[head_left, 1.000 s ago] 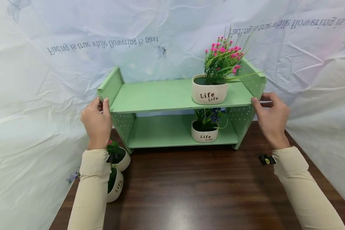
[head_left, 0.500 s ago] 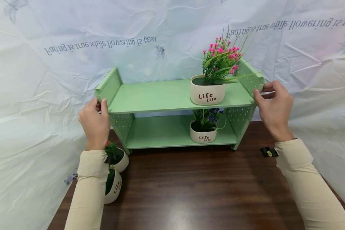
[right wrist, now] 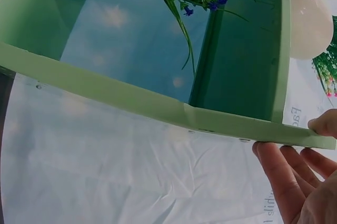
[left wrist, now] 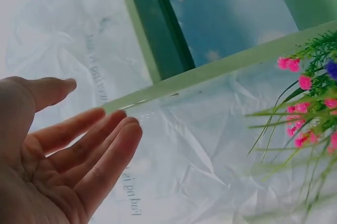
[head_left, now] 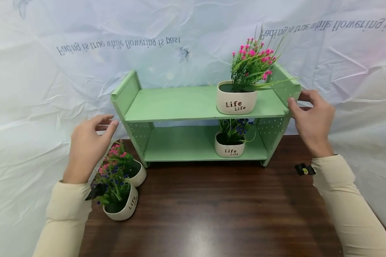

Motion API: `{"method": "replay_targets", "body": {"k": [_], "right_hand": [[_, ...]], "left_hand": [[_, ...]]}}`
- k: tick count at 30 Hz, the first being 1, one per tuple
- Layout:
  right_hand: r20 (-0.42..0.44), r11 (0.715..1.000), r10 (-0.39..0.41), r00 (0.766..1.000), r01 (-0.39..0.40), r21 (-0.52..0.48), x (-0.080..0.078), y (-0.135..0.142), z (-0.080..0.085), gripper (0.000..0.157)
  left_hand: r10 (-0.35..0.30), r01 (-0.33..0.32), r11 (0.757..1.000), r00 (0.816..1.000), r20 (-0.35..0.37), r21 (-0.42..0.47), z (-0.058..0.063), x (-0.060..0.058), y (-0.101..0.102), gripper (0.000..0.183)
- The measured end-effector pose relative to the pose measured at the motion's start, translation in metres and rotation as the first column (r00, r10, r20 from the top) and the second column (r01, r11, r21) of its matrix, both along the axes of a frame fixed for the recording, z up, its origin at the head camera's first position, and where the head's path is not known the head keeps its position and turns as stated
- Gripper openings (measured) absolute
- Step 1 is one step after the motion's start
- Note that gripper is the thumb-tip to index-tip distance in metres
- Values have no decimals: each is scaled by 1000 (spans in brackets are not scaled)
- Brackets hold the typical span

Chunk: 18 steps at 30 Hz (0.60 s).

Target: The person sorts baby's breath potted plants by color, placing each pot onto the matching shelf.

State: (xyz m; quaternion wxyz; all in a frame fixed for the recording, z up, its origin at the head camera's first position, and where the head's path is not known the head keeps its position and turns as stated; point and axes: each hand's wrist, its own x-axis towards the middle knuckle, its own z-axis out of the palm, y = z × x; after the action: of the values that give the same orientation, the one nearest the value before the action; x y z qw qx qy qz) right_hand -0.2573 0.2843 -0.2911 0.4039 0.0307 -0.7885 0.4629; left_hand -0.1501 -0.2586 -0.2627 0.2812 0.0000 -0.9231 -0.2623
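Observation:
A green two-tier shelf [head_left: 177,103] stands on the dark wooden table. My right hand [head_left: 315,121] pinches the front edge of its right side panel, thumb on the inner face and fingers on the outer, as the right wrist view also shows. Off the left panel, my left hand [head_left: 91,142] is apart from the shelf, its fingers [left wrist: 108,158] extended and holding nothing. On the upper tier, at the right, sits a white pot with pink flowers [head_left: 237,101]. Below it, on the lower tier, is a smaller-looking white pot with blue flowers [head_left: 229,149].
Two more white flower pots stand on the table left of the shelf: a front pot with blue flowers [head_left: 123,208] and a rear pot [head_left: 139,175] with pink ones. Pale printed sheeting [head_left: 167,21] hangs behind and at both sides. Brown tabletop [head_left: 206,200] extends in front.
My left hand has let go of the shelf's left panel and moved left and down, uncovering the two pots there. My right hand slid slightly up its panel and keeps its grip.

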Motion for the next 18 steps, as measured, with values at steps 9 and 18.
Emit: {"method": "replay_targets", "body": {"k": [9,18], "right_hand": [[26,997,-33,999,31,72,6,-1,0,26],[-35,989,-23,999,28,144,9,-7,1,22]], "left_hand": [[-153,157,987,985,76,-47,-31,68,3,25],[28,-15,985,997,75,-170,-108,134,36,10]]}}
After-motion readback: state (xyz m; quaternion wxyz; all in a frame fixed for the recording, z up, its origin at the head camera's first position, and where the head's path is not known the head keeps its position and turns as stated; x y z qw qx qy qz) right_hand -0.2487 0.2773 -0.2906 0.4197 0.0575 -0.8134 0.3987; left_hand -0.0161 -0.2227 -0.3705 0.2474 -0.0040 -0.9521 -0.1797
